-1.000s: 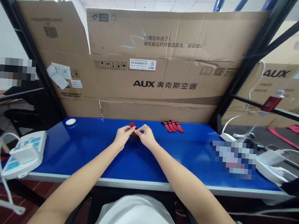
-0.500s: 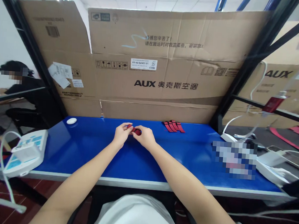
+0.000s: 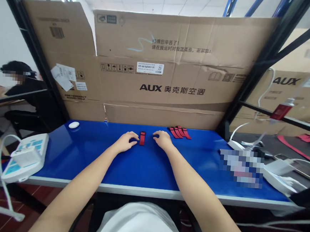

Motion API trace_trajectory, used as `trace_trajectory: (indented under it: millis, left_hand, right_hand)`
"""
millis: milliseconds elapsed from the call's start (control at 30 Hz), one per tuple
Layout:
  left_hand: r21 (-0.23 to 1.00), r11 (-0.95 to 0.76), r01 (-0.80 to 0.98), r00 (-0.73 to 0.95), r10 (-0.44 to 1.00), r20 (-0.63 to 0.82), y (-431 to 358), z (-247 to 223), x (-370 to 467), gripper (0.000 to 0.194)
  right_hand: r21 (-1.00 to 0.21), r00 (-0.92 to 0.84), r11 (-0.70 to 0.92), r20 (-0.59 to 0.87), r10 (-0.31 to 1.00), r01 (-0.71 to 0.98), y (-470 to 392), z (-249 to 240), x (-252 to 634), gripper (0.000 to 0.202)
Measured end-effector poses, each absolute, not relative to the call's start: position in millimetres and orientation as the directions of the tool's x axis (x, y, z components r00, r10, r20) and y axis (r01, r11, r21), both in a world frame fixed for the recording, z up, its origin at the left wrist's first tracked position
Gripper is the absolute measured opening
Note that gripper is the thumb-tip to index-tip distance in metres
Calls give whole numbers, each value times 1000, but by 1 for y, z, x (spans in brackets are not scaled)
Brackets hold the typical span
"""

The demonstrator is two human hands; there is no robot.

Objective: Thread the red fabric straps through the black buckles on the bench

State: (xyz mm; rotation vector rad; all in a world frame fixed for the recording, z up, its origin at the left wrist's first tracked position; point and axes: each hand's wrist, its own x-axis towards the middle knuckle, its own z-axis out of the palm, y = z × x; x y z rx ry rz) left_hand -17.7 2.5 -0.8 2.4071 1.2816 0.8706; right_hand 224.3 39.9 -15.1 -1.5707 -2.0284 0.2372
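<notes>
A short red strap [image 3: 142, 138] with a black end lies on the blue tabletop [image 3: 140, 168], its length pointing away from me. Just left of it is my left hand [image 3: 127, 141], fingers apart and nothing in them; the fingertips come close to the strap. On the other side, a little farther off, my right hand [image 3: 162, 139] hovers at the table with its fingers curled loosely apart, holding nothing. Several similar red straps [image 3: 179, 132] with black ends lie side by side near the back edge, beyond my right hand.
A cardboard panel [image 3: 156, 98] walls off the table's back. At the left stand a white power strip [image 3: 26, 157] with a plug and a small white disc [image 3: 74, 125]. A blurred-out item [image 3: 240, 169] and another power strip [image 3: 278, 179] with cables lie right. A person [image 3: 25, 95] sits far left.
Both hands have let go of the red strap and moved apart, the right one farther. The strap now lies flat on the table between them.
</notes>
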Motion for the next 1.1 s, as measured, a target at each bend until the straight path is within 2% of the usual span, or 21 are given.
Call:
trace_trajectory:
  millis: [133, 200, 333, 400, 600, 733, 867, 1100]
  left_hand:
    - [414, -599, 685, 511, 801, 313, 1, -8, -14, 35]
    - [386, -578, 719, 503, 816, 286, 1, -13, -12, 39]
    - [349, -558, 753, 490, 829, 269, 1, -16, -11, 42]
    - [346, -556, 756, 483, 830, 278, 0, -16, -11, 43]
    - [331, -552, 765, 480, 832, 280, -3, -12, -10, 51]
    - [317, -454, 833, 393, 888, 240, -3, -11, -12, 64]
    - [343, -389, 855, 351, 921, 169, -2, -13, -16, 71]
    - [375, -318, 871, 295, 948, 119, -3, -13, -17, 77]
  right_hand:
    - [-464, -261, 352, 249, 932, 813, 34, -17, 219, 33]
    - [-464, -302, 363, 203, 931, 808, 31, -16, 215, 41]
    - [-433, -419, 381, 10, 908, 817, 27, -12, 212, 63]
    - [-409, -452, 400, -35, 891, 820, 25, -12, 214, 68]
    - [-361, -413, 427, 118, 903, 829, 16, -24, 215, 64]
    - [-345, -413, 443, 160, 897, 828, 9, -23, 213, 72]
    - [-317, -410, 438, 153, 899, 841, 5, -20, 212, 83]
    - [-302, -418, 426, 95, 904, 853, 4, -17, 211, 86]
